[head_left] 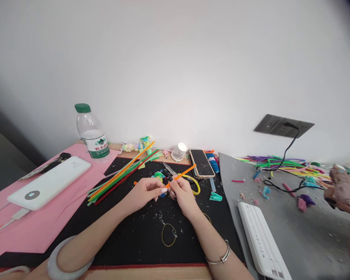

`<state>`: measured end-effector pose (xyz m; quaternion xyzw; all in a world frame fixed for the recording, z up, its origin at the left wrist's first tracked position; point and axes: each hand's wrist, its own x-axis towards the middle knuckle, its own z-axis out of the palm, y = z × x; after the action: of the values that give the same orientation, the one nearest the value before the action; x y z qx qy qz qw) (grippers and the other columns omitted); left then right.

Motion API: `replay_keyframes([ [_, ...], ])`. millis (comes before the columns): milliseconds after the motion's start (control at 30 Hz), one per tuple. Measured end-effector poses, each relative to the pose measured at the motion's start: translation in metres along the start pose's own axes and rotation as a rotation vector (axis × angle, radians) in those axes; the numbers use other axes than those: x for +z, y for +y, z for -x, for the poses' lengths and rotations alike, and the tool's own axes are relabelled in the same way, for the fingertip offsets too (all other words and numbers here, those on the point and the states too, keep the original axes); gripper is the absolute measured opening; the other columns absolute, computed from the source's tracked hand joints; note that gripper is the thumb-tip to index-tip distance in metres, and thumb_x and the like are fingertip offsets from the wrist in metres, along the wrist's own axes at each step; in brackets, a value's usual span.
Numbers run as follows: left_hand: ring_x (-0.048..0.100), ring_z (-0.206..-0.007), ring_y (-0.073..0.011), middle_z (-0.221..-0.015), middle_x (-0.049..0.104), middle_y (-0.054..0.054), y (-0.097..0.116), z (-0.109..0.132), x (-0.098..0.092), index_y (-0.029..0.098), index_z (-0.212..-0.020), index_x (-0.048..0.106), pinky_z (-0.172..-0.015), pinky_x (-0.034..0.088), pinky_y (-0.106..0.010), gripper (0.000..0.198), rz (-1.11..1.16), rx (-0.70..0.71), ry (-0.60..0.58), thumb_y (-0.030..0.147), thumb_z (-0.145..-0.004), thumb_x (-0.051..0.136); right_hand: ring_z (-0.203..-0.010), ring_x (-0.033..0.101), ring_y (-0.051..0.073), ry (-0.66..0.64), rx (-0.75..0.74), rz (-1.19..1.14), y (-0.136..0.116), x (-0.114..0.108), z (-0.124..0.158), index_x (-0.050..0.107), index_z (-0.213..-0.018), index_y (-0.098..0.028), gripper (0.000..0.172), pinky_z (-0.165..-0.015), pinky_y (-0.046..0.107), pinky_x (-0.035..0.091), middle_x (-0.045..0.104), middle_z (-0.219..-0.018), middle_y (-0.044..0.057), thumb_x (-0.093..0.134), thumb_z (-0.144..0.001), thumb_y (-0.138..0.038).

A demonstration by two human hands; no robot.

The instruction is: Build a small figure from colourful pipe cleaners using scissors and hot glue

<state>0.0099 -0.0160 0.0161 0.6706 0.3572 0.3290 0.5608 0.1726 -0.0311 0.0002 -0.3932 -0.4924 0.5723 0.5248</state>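
An orange pipe cleaner [187, 170] is slanting above the black mat [128, 241]. The right hand's [181, 193] fingers are pinching it; the left hand's [151, 189] are meeting near them, grip unclear. A loosening pinch could be dropping it, and its free end might be snagging the yellow pipe cleaner [197, 187] lying beside.

Centre of frame: bare right hand [182, 194] pinches 1 thin orange fuzzy stem [186, 171]; bare left hand [148, 190] pinched at its lower end. Beneath: black, red-edged mat [128, 241]. Left of centre: loose bundle of multicoloured fuzzy stems [121, 177]. Left: 1 clear plastic bottle with green cap [97, 144]. Right of centre: 1 dark-screened rectangular phone [202, 162].
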Motion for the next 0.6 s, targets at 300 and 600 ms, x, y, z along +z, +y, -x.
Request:
replay_keyframes([
  [300, 0.046, -0.064, -0.0112, -0.069, 0.053, 0.001, 0.0039, 0.0031, 0.0003, 0.016, -0.067, 0.06, -0.058, 0.035, -0.024, 0.021, -0.321, 0.216, 0.099, 0.027, -0.085, 0.056, -0.043, 0.028, 0.006, 0.012, 0.019, 0.02, 0.0006, -0.0011, -0.002, 0.046, -0.061, -0.019, 0.038, -0.044, 0.023, 0.02, 0.039, -0.048, -0.007, 0.059, -0.079, -0.049],
  [600, 0.047, -0.066, -0.0119, -0.069, 0.053, 0.001, 0.0053, 0.004, 0.0009, 0.016, -0.066, 0.057, -0.062, 0.036, -0.024, 0.022, -0.388, 0.26, 0.092, 0.023, -0.086, 0.053, -0.042, 0.027, 0.006, -0.013, 0.014, 0.02, 0.0041, -0.0032, -0.0016, 0.045, -0.06, -0.019, 0.038, -0.044, 0.023, 0.018, 0.037, -0.047, -0.007, 0.058, -0.081, -0.047],
])
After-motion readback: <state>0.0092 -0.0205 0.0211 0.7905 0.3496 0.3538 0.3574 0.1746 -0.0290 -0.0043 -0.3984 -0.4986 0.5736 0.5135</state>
